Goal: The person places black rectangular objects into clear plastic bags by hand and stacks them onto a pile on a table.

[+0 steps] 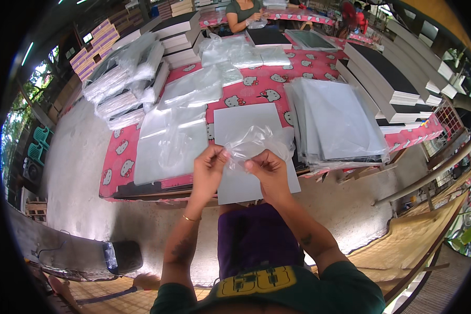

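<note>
Head view: left hand (208, 168) and right hand (267, 168) each pinch the clear plastic bag (256, 142); peeling its mouth layers apart gently above the grey sheet (246, 123) seems best.

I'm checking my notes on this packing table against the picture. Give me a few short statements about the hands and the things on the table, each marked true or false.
1. Both hands hold a clear plastic bag. True: the left hand and the right hand pinch it at its edge.
2. A grey sheet lies on the table under the hands. True.
3. The tablecloth is plain blue. False: it is pink-red with white cartoon cats.
4. The stack of black-topped books stands on the person's left. False: it is on the right.
5. Another person is at the far end of the table. True.
</note>
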{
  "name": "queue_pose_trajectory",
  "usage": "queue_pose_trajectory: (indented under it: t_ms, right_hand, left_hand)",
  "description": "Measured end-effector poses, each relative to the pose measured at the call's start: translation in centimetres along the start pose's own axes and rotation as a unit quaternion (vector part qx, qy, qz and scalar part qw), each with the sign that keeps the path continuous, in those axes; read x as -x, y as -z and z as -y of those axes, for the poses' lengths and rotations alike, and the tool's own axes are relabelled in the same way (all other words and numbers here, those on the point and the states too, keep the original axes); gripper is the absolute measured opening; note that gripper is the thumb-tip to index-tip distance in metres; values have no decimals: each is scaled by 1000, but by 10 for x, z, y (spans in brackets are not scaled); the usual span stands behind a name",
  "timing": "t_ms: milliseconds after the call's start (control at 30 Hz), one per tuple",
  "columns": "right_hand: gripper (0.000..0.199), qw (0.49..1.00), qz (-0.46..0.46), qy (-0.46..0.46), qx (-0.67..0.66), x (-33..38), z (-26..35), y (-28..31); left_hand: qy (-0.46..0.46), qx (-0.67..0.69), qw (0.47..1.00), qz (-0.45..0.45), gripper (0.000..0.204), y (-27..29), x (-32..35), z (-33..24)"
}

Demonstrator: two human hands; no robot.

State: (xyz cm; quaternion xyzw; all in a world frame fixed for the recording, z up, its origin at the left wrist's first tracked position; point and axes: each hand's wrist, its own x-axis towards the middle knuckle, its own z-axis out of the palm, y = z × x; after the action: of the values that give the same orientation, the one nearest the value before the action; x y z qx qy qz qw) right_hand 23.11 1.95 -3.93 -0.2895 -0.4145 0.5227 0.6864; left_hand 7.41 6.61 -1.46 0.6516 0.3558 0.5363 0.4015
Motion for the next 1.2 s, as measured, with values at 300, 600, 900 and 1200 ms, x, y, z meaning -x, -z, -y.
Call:
queue_pose_trajectory:
  t_ms: [300, 600, 900, 1200]
  right_hand:
    - [14, 992, -16, -9, -122, 9, -4, -3]
    - [12, 963, 116, 84, -227, 20, 4, 3]
    - [34, 921, 149, -127, -336, -1, 39, 48]
    - [34, 790, 451, 141, 390, 5, 119, -14]
  left_hand:
    - [-41, -117, 991, -51, 18, -9, 7, -3]
    - [8, -141, 976, -165, 20, 15, -5, 9]
    - [6, -122, 989, -81, 8, 48, 23, 32]
    - [-201, -343, 888, 233, 39, 19, 6, -81]
